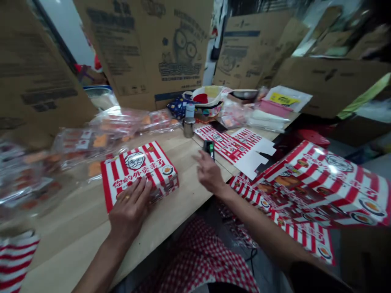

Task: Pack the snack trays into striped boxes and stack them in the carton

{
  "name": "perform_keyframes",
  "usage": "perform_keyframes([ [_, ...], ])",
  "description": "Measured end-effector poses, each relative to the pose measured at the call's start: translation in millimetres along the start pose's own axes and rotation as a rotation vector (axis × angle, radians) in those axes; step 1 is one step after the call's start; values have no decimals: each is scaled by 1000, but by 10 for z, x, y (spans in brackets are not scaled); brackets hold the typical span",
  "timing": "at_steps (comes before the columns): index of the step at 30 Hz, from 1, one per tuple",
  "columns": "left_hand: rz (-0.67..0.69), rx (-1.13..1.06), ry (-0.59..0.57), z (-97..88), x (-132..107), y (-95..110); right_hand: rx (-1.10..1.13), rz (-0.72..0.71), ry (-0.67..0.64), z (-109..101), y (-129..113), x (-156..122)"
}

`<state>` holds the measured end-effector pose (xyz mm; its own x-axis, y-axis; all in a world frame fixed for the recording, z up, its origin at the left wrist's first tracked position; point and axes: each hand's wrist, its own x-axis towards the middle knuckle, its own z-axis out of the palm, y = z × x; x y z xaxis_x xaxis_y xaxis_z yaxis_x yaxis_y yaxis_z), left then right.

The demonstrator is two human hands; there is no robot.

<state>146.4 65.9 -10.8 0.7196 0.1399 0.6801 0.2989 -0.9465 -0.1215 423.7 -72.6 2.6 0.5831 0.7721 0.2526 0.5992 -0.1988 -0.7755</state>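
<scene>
A closed red-and-white striped meal box (143, 165) with a printed face and red lettering sits on the wooden table. My left hand (130, 205) lies flat across its near side, fingers stretched out over the lid. Farther right, my right hand (209, 173) is raised above the table's front edge, its fingers apart and slightly blurred. Just beyond those fingers stands a small black object with a green part (209, 149); its kind is unclear, and whether I touch it cannot be told. A flat, unfolded striped carton (233, 146) lies to the right of it.
Clear plastic packs of orange-and-red items (100, 140) spread along the left and back. A metal cup (188, 127) and a white basket (210, 95) stand behind. Finished striped boxes (324, 183) are stacked beside the table at right. Large cardboard sheets (146, 49) wall the back.
</scene>
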Motion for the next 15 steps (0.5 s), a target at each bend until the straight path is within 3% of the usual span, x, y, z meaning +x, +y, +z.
perform_keyframes([
  [2,-4,47,5,30,-4,35,92,352,157,-222,237,17],
  [5,-24,91,49,44,34,168,231,585,141,-387,555,113],
  [8,-32,110,84,42,92,288,436,707,74,-359,683,243],
  [15,-31,146,96,-17,168,341,751,818,29,-359,654,409],
])
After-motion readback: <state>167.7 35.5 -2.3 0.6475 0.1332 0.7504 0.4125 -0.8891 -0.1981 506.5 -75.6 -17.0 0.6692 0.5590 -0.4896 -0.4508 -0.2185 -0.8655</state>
